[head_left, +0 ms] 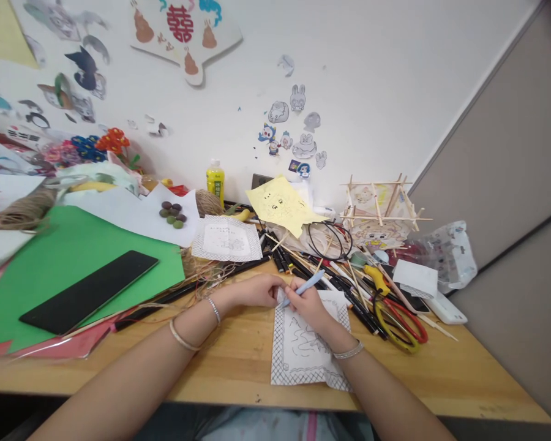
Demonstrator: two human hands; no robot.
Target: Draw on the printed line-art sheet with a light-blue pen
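My right hand [308, 304] is closed around a light blue pen [308, 285], whose tip points down-left at the top of a white paper sheet [305, 355] with a checked border and black line drawing. My left hand [257, 290] lies just left of it, fingers curled and pinching at the sheet's top left corner beside the pen tip. Both wrists wear bracelets. The sheet rests flat on the wooden table [239, 367].
Scissors with red and yellow handles [397, 318] lie right of the sheet among several pens and wooden sticks. A black tablet [89, 291] rests on green paper [50, 257] at left. A yellow bottle [215, 179], yellow paper [280, 208] and stick frame [381, 211] stand behind.
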